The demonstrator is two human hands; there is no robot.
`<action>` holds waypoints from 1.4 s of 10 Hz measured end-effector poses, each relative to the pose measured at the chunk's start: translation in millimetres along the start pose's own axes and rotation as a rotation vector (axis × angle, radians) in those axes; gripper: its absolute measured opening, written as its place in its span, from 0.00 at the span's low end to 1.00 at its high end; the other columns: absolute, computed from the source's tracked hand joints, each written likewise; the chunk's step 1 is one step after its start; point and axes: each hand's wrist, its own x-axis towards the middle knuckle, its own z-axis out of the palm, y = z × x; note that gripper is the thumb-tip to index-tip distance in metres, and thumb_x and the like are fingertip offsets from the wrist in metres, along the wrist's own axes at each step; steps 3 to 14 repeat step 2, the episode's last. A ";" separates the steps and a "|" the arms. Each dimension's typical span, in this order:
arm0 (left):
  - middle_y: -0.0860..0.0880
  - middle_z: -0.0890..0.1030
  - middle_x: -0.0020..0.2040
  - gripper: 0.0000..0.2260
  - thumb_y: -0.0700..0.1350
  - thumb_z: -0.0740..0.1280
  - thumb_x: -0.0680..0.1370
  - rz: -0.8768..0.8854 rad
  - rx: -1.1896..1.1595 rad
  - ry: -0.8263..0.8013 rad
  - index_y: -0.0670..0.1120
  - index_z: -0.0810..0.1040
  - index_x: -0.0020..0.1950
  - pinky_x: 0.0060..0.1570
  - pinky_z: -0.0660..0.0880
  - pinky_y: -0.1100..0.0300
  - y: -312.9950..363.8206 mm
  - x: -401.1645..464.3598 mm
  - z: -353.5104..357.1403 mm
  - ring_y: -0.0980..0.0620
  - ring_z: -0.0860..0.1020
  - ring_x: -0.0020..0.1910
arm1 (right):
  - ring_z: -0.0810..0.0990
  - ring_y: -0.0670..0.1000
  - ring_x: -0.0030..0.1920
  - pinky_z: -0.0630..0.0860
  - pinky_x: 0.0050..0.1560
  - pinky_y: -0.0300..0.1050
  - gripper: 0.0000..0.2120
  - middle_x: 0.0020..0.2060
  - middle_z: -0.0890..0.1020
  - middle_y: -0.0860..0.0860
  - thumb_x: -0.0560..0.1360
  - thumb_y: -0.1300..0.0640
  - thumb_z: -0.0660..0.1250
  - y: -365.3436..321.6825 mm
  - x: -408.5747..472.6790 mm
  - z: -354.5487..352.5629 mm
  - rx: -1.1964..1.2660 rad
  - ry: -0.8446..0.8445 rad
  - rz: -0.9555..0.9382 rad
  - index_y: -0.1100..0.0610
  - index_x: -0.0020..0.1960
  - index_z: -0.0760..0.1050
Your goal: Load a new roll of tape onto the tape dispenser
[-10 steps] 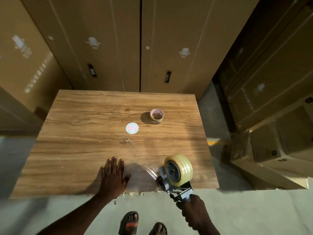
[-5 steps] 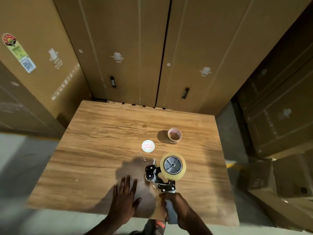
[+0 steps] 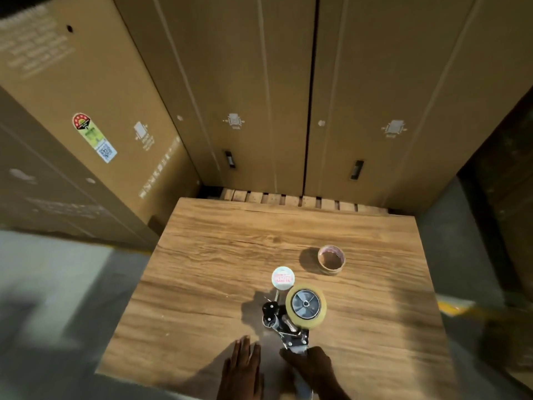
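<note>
The tape dispenser [image 3: 284, 324] stands over the near middle of the wooden table [image 3: 219, 255], with a full roll of clear tape [image 3: 306, 304] mounted on its hub. My right hand [image 3: 313, 368] is shut on the dispenser's handle at the near edge. My left hand [image 3: 243, 368] lies flat on the tabletop just left of it, fingers together. An empty cardboard tape core [image 3: 331, 259] sits further back to the right. A small round white label disc [image 3: 282, 278] lies flat just behind the dispenser.
Tall cardboard cartons [image 3: 259, 96] wall in the table's far side and left. A wooden pallet edge [image 3: 288, 199] shows behind the table. Grey concrete floor [image 3: 57, 298] lies to the left and right, with a yellow floor mark [image 3: 452, 307] on the right.
My right hand brought the dispenser from off the table's near right corner onto the table near the white disc. The view tilted up and moved in. My left hand stayed flat.
</note>
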 end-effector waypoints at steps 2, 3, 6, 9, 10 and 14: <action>0.47 0.44 0.84 0.28 0.55 0.41 0.83 0.284 0.057 0.371 0.49 0.52 0.83 0.73 0.62 0.56 -8.2 81.2 -83.0 0.47 0.46 0.83 | 0.87 0.46 0.47 0.79 0.44 0.40 0.40 0.43 0.88 0.50 0.63 0.16 0.57 -33.4 -18.7 -20.7 -0.456 0.420 -0.297 0.48 0.52 0.83; 0.47 0.44 0.84 0.28 0.55 0.41 0.83 0.284 0.057 0.371 0.49 0.52 0.83 0.73 0.62 0.56 -8.2 81.2 -83.0 0.47 0.46 0.83 | 0.87 0.46 0.47 0.79 0.44 0.40 0.40 0.43 0.88 0.50 0.63 0.16 0.57 -33.4 -18.7 -20.7 -0.456 0.420 -0.297 0.48 0.52 0.83; 0.47 0.44 0.84 0.28 0.55 0.41 0.83 0.284 0.057 0.371 0.49 0.52 0.83 0.73 0.62 0.56 -8.2 81.2 -83.0 0.47 0.46 0.83 | 0.87 0.46 0.47 0.79 0.44 0.40 0.40 0.43 0.88 0.50 0.63 0.16 0.57 -33.4 -18.7 -20.7 -0.456 0.420 -0.297 0.48 0.52 0.83; 0.47 0.44 0.84 0.28 0.55 0.41 0.83 0.284 0.057 0.371 0.49 0.52 0.83 0.73 0.62 0.56 -8.2 81.2 -83.0 0.47 0.46 0.83 | 0.87 0.46 0.47 0.79 0.44 0.40 0.40 0.43 0.88 0.50 0.63 0.16 0.57 -33.4 -18.7 -20.7 -0.456 0.420 -0.297 0.48 0.52 0.83; 0.47 0.44 0.84 0.28 0.55 0.41 0.83 0.284 0.057 0.371 0.49 0.52 0.83 0.73 0.62 0.56 -8.2 81.2 -83.0 0.47 0.46 0.83 | 0.87 0.46 0.47 0.79 0.44 0.40 0.40 0.43 0.88 0.50 0.63 0.16 0.57 -33.4 -18.7 -20.7 -0.456 0.420 -0.297 0.48 0.52 0.83; 0.47 0.44 0.84 0.28 0.55 0.41 0.83 0.284 0.057 0.371 0.49 0.52 0.83 0.73 0.62 0.56 -8.2 81.2 -83.0 0.47 0.46 0.83 | 0.87 0.46 0.47 0.79 0.44 0.40 0.40 0.43 0.88 0.50 0.63 0.16 0.57 -33.4 -18.7 -20.7 -0.456 0.420 -0.297 0.48 0.52 0.83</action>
